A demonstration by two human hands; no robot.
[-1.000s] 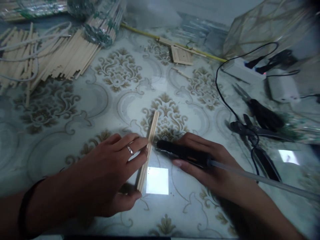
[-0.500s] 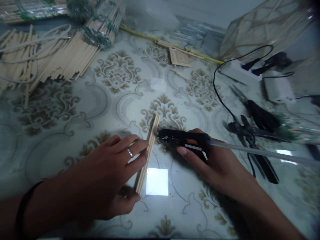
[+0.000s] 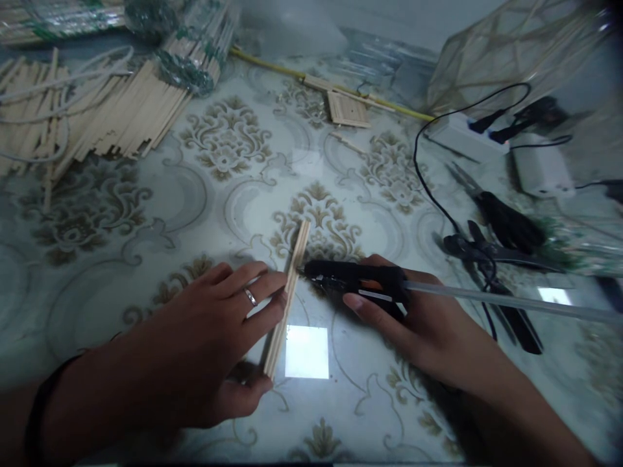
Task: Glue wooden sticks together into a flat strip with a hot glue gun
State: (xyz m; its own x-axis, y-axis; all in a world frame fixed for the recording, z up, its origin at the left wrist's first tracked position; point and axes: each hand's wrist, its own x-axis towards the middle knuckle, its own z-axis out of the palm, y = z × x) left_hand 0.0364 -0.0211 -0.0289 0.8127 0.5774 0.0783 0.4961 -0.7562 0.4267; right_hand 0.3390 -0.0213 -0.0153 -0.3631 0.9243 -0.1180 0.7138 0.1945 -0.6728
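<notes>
My left hand, with a ring on one finger, presses a thin wooden stick against the patterned tabletop, fingers on its left side and thumb at its near end. My right hand grips a black glue gun lying nearly level, its nozzle touching the stick's right edge about midway. A clear glue rod sticks out of the gun's back toward the right.
A heap of wooden sticks lies at the far left. A small stick panel sits at the back. Scissors and pliers, black cables, a white power strip and an adapter crowd the right.
The glue gun's nozzle has slid up along the stick from near my fingertips to a point a little farther away. My left hand has stayed on the stick.
</notes>
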